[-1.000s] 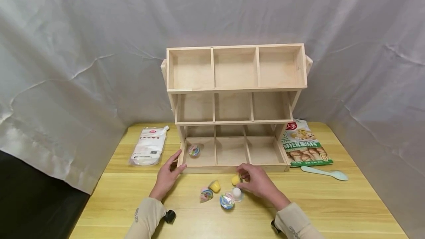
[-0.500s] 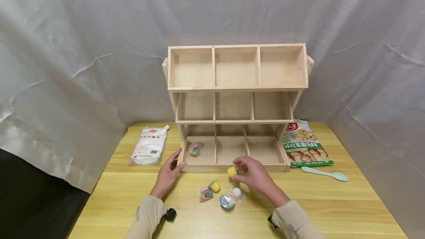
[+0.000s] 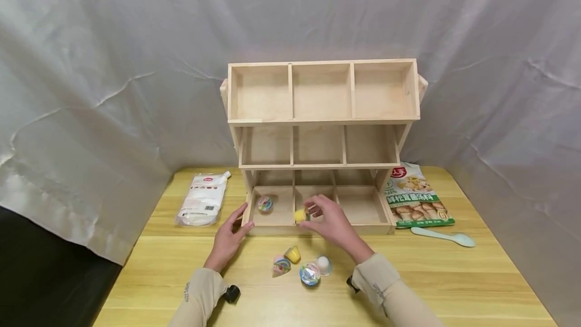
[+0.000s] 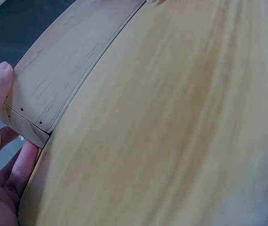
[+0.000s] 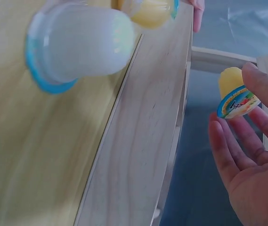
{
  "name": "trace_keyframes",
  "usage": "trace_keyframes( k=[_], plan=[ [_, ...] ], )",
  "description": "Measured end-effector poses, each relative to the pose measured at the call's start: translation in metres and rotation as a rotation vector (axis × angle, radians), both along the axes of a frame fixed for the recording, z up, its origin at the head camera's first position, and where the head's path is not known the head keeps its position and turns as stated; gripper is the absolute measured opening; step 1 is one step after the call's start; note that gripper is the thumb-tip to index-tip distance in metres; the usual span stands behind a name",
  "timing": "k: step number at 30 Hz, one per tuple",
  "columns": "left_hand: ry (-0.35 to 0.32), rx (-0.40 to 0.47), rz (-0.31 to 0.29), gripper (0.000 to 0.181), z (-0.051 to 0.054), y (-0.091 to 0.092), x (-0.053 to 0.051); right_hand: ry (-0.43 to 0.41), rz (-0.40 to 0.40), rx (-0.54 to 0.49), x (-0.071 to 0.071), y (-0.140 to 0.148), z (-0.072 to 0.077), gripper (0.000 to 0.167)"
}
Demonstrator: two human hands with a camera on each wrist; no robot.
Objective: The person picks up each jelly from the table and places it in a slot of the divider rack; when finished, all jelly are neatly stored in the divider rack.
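Observation:
My right hand (image 3: 333, 223) pinches a small yellow jelly cup (image 3: 300, 215) over the front of the bottom tier, near the divider between its left and middle compartments. In the right wrist view the yellow cup (image 5: 231, 82) sits between thumb and fingers, its printed lid towards the palm. My left hand (image 3: 227, 241) grips the front left corner of the wooden rack (image 3: 272, 229); in the left wrist view the thumb lies on one side of the corner (image 4: 28, 129) and fingers on the other. One jelly cup (image 3: 265, 204) lies in the bottom left compartment.
On the table before the rack lie a yellow cup (image 3: 292, 254), a white cup (image 3: 323, 265) and cups with printed lids (image 3: 310, 274). A white pouch (image 3: 204, 199) is at the left; a mushroom packet (image 3: 417, 198) and pale spoon (image 3: 443, 236) are at the right.
My right hand has lifted the yellow cup from near the table and carried it left and forward over the rack's bottom tier. The left hand has stayed at the corner.

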State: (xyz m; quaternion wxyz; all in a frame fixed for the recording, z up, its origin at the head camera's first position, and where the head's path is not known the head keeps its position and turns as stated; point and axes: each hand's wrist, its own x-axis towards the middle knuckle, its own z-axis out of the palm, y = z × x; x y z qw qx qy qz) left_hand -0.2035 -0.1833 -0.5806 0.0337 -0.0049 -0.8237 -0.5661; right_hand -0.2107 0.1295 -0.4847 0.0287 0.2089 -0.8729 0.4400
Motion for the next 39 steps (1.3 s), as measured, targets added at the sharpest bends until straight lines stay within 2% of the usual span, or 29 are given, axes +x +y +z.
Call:
trace_keyframes(
  k=[10, 20, 35, 39],
  plan=[
    [0.007, -0.012, 0.004, 0.064, 0.0, 0.001, -0.001, 0.019, 0.037, 0.057, -0.019, -0.025, 0.0, 0.05],
    [0.015, 0.005, -0.008, 0.065, -0.003, 0.001, -0.001, 0.022, 0.097, 0.086, -0.032, -0.044, -0.008, 0.05],
    [0.037, 0.004, -0.01, 0.065, -0.007, -0.003, -0.002, 0.04, 0.074, 0.179, -0.043, -0.06, -0.022, 0.048],
    [0.027, 0.005, -0.011, 0.065, -0.006, -0.002, -0.002, 0.067, 0.088, 0.24, -0.046, -0.062, -0.025, 0.047]
  ],
)
